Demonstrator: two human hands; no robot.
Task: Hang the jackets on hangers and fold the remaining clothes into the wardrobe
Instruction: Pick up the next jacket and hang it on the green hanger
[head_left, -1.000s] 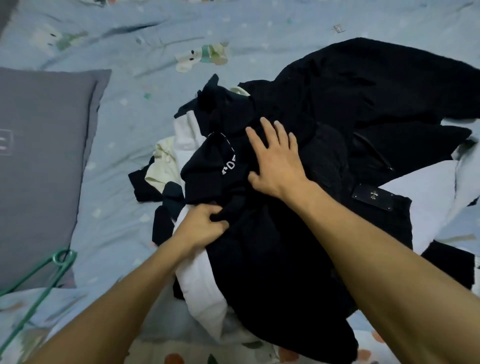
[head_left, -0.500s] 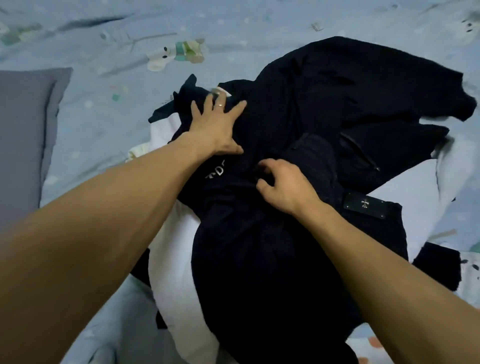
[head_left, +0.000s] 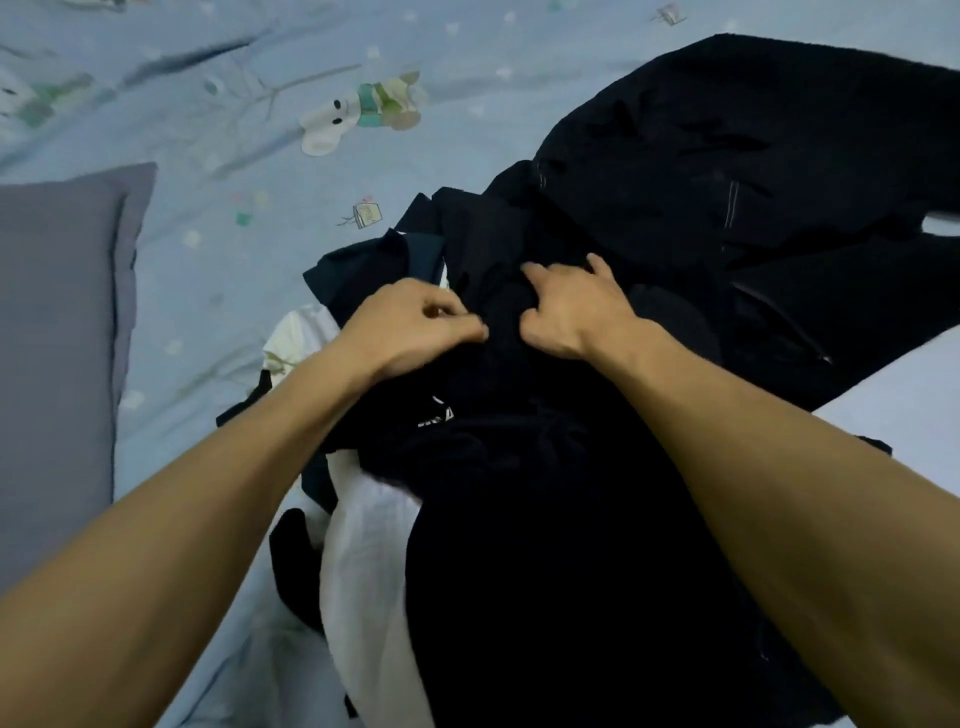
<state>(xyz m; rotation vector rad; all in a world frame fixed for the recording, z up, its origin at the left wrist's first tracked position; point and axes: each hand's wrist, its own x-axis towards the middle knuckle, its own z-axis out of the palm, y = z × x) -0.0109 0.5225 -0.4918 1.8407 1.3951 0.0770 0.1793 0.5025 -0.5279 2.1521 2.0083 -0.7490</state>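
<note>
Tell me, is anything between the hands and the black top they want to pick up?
No. The left hand and the right hand already pinch the black top, which lies on top of the pile. Only a white shirt lies under it. No hanger or wardrobe is in view.

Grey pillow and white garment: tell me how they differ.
The grey pillow lies flat and smooth at the left; the white garment is crumpled. The pillow lies uncovered on the bedsheet; the garment is partly buried under black clothes. Both rest on the bedsheet, untouched by either hand.
</note>
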